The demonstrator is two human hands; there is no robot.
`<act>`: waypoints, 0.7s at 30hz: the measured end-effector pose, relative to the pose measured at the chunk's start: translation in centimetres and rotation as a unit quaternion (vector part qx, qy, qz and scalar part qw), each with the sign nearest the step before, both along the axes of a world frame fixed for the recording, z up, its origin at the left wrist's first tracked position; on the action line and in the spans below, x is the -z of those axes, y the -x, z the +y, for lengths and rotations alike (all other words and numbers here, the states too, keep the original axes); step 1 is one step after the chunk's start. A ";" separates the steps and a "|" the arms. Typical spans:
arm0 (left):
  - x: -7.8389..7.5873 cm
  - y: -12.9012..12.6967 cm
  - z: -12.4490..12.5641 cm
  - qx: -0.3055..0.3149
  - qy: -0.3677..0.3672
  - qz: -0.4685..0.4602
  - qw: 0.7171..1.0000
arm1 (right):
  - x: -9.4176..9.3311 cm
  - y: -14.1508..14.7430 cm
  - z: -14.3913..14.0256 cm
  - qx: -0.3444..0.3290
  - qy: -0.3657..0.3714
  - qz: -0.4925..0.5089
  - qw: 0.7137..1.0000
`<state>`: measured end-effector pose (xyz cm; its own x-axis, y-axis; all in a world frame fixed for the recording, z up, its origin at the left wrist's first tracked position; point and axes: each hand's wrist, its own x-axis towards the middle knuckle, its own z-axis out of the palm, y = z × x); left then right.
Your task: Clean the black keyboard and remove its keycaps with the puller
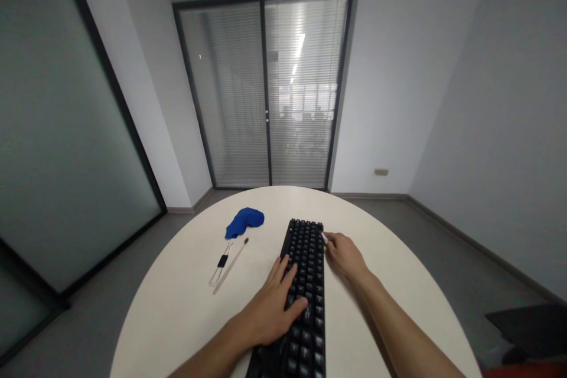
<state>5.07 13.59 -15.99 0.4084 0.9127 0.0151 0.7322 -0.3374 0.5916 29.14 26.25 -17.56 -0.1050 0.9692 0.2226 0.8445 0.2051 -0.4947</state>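
Black keyboard [301, 295] lies lengthwise on the white table [177, 307]; left hand [272, 307] rests flat, fingers spread, on its keys, right hand [345, 255] pinches a small white object [324, 237] beside its far corner.

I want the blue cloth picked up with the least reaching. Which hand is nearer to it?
Left. The left hand lies on the keyboard, below and right of the blue cloth. The right hand is beyond the keyboard's far side.
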 end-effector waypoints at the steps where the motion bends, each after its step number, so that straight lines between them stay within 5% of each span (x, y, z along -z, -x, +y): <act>1: 0.0 -0.3 -0.3 -0.003 0.001 -0.004 1.000 | -0.1 0.0 0.0 -0.013 0.005 0.006 1.000; 8: -1.4 -0.7 -0.4 -0.023 -0.106 -0.033 0.993 | -1.1 -0.1 0.0 -0.117 0.028 0.034 0.992; 12: -0.2 0.8 1.5 -0.004 -0.178 -0.008 0.984 | -1.6 0.7 -0.3 -0.182 0.032 0.027 0.982; 17: 1.6 3.0 3.1 0.048 -0.171 0.048 0.983 | -2.2 2.0 -0.7 -0.142 0.056 -0.023 0.988; 21: 1.0 3.9 2.9 0.065 -0.159 0.051 0.984 | -3.2 3.0 -2.0 -0.111 0.065 -0.081 0.988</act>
